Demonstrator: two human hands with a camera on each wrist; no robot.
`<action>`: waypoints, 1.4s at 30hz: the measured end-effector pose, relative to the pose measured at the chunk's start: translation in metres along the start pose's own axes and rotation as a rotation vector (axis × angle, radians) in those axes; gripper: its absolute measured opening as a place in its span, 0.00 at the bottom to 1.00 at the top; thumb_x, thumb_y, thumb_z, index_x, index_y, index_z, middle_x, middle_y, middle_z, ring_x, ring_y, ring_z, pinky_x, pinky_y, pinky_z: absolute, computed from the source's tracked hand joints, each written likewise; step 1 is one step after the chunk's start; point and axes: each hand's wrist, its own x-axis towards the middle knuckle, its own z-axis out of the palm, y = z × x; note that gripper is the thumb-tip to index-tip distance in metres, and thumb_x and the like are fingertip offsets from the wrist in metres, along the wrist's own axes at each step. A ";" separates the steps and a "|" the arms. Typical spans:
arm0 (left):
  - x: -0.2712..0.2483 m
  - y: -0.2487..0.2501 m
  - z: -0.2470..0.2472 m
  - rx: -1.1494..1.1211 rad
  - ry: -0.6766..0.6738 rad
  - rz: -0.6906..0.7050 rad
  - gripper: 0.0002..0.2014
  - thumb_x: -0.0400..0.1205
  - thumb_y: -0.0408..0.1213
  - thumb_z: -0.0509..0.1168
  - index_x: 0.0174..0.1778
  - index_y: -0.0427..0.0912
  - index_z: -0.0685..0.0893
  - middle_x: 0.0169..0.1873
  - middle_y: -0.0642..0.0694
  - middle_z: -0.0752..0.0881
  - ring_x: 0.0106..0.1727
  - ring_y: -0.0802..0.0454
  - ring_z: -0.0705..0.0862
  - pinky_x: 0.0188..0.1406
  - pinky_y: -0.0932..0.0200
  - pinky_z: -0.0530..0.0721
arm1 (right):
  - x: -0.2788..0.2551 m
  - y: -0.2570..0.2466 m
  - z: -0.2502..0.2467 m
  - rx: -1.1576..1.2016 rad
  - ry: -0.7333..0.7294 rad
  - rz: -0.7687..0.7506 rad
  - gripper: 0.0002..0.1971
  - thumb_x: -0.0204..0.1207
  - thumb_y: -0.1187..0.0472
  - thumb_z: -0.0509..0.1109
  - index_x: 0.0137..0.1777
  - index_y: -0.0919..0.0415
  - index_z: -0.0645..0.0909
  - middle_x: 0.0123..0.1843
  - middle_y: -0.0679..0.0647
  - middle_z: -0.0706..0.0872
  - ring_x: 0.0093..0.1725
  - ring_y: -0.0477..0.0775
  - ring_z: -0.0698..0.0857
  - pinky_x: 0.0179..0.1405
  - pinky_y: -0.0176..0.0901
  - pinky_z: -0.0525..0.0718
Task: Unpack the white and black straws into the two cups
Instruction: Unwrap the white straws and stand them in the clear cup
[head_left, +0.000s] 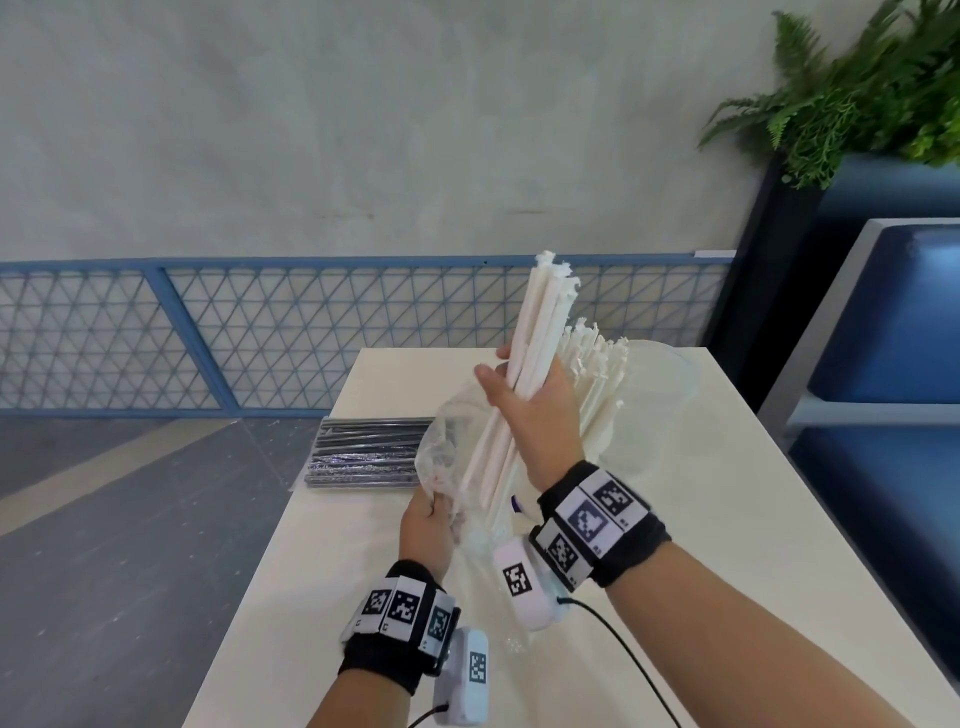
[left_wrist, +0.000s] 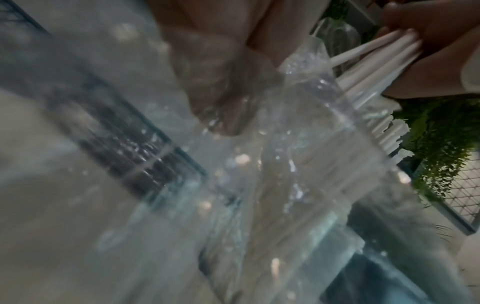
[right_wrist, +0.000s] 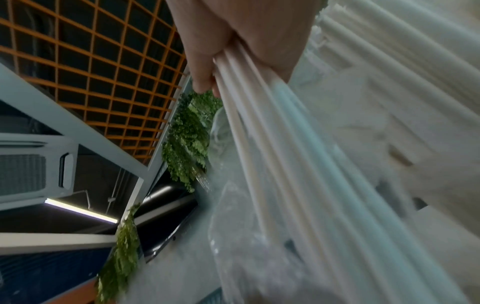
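Note:
My right hand (head_left: 524, 400) grips a bundle of white straws (head_left: 540, 317), held nearly upright above the table; their lower ends still reach into a clear plastic bag (head_left: 441, 447). My left hand (head_left: 434, 514) pinches that bag's crumpled lower part. In the right wrist view the right hand (right_wrist: 249, 41) wraps the white straws (right_wrist: 262, 131). Through the plastic bag (left_wrist: 285, 164) the left wrist view shows my fingers (left_wrist: 223, 86). Behind the right hand stands a clear cup (head_left: 618, 441) filled with white straws (head_left: 597, 364). A sealed pack of black straws (head_left: 369, 452) lies at the table's left edge.
The white table (head_left: 727, 519) is narrow, and its left edge drops to a grey floor. A faint second clear cup (head_left: 675, 374) stands at the back right. A blue bench (head_left: 883, 338) and a fern planter (head_left: 841, 104) sit to the right. A blue mesh fence (head_left: 260, 332) runs behind.

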 end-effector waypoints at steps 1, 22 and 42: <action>0.000 0.000 0.001 -0.009 -0.011 0.006 0.16 0.86 0.27 0.48 0.66 0.19 0.67 0.37 0.28 0.78 0.38 0.32 0.80 0.39 0.65 0.87 | -0.003 0.005 0.002 -0.009 -0.025 0.032 0.09 0.71 0.59 0.76 0.45 0.50 0.78 0.35 0.50 0.82 0.37 0.48 0.84 0.44 0.38 0.85; 0.004 0.000 -0.010 -0.084 0.123 -0.014 0.13 0.88 0.35 0.50 0.42 0.38 0.76 0.30 0.42 0.80 0.16 0.55 0.73 0.15 0.63 0.73 | 0.034 0.002 -0.011 -0.219 0.094 -0.062 0.11 0.80 0.61 0.64 0.59 0.63 0.78 0.39 0.41 0.78 0.40 0.34 0.78 0.36 0.17 0.74; 0.002 0.001 -0.023 -0.297 0.087 0.027 0.15 0.88 0.36 0.49 0.45 0.38 0.80 0.31 0.41 0.81 0.19 0.56 0.78 0.20 0.61 0.82 | 0.036 0.085 -0.016 -0.414 0.088 0.396 0.14 0.78 0.56 0.67 0.59 0.65 0.78 0.49 0.59 0.86 0.51 0.62 0.84 0.50 0.47 0.80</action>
